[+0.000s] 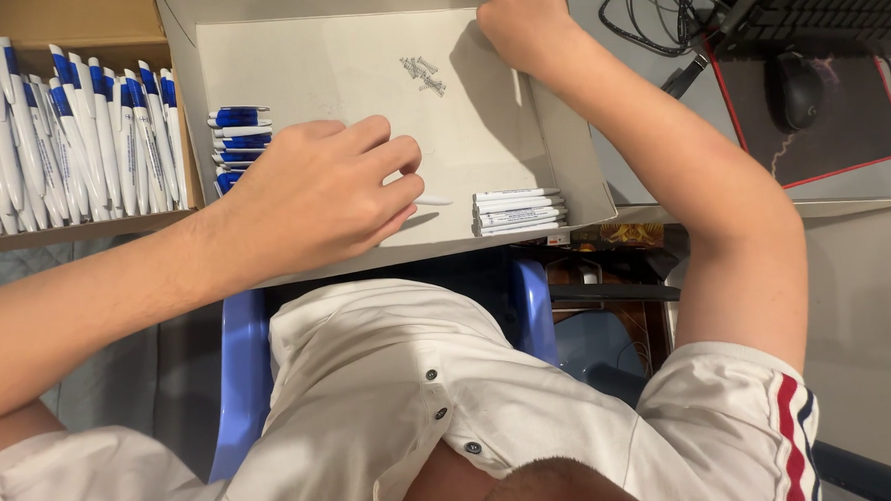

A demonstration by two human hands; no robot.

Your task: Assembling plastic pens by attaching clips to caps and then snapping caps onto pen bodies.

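Note:
My left hand (318,191) hovers over a shallow white cardboard tray (307,71) with its fingers closed on a thin white pen barrel (431,201), whose tip pokes out to the right. My right hand (521,22) is curled into a fist at the tray's far right corner; nothing shows inside it. A stack of blue-and-white pen pieces (240,139) lies at the tray's left side, just beside my left hand. White barrels (519,209) are stacked at the near right. A small pile of metal springs (423,73) sits toward the back.
A brown cardboard box (105,25) at the left holds several upright white-and-blue pens (70,137). At the right are a black mouse (802,90) on a red-edged mat (851,128), a keyboard (835,3) and cables (646,16). A blue chair (243,375) is under me.

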